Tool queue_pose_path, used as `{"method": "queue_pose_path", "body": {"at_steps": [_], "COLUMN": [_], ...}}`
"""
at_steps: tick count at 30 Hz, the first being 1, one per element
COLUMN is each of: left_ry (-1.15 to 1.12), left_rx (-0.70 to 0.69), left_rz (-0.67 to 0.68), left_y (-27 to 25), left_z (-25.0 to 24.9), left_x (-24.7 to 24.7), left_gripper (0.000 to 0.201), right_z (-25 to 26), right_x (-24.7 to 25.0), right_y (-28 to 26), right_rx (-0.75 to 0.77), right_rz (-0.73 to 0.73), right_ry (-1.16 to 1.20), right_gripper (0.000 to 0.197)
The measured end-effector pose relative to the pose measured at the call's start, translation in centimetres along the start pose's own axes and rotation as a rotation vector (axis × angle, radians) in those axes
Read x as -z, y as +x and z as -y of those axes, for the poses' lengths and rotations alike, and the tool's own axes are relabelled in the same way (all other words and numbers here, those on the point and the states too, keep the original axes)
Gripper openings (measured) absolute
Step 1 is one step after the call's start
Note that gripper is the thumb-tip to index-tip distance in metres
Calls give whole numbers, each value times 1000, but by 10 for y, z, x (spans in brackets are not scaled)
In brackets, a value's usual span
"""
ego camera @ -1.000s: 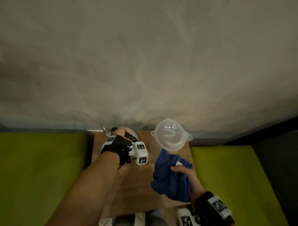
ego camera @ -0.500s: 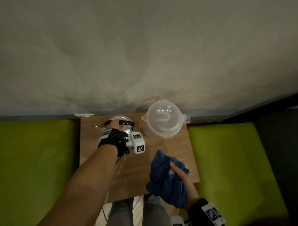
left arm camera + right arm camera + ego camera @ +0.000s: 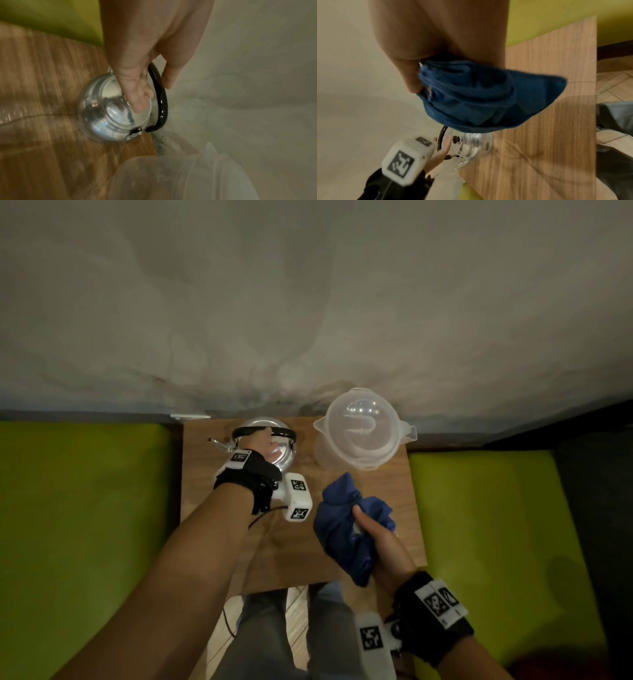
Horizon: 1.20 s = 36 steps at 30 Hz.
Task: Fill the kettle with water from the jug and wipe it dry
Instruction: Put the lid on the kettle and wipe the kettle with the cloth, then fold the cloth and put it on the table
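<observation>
The metal kettle (image 3: 274,455) stands on the wooden surface (image 3: 294,546) at its far left corner, close to the wall (image 3: 308,302), with its black arched handle (image 3: 160,97) raised and its spout (image 3: 215,442) pointing left. The left hand (image 3: 262,445) reaches over it: the thumb lies on the far side of the handle and the fingers (image 3: 140,97) on the near side, stretched loosely down onto the shiny lid (image 3: 125,102), so they straddle the handle without clamping it. The translucent plastic jug (image 3: 363,436) stands at the far right corner, near the kettle but apart from it. The right hand (image 3: 376,539) hovers above the near right part of the surface with its thumb and fingers closed on a bunched blue cloth (image 3: 346,529), which hangs clear of the kettle. Green cushions (image 3: 85,525) flank the surface on both sides. The person's legs in grey trousers (image 3: 260,642) show below its near edge.
</observation>
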<state>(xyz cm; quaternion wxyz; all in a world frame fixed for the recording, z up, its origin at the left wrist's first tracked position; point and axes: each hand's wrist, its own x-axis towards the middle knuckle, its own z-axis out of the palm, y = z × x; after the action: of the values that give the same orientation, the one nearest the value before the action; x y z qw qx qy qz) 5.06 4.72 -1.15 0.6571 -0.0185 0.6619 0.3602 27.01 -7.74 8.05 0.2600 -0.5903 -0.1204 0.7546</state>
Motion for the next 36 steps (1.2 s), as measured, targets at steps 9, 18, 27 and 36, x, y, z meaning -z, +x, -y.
{"method": "queue_pose_path", "body": {"at_steps": [9, 18, 27, 36], "left_ry": [582, 814, 604, 490], "left_rx": [-204, -349, -633, -836], "left_rz": [473, 505, 325, 113], "left_y": [-77, -91, -109, -125], "left_z": [26, 35, 68, 49], "left_x": [39, 51, 77, 80], "left_gripper": [42, 16, 24, 13], "right_z": [2, 4, -1, -19], "right_x": [-22, -58, -75, -97], "right_y": [7, 17, 51, 54], "right_rx": [-3, -41, 96, 376], "right_rz": [150, 408, 411, 283], "right_ry": [63, -155, -870, -864], "right_gripper": [28, 63, 43, 29]}}
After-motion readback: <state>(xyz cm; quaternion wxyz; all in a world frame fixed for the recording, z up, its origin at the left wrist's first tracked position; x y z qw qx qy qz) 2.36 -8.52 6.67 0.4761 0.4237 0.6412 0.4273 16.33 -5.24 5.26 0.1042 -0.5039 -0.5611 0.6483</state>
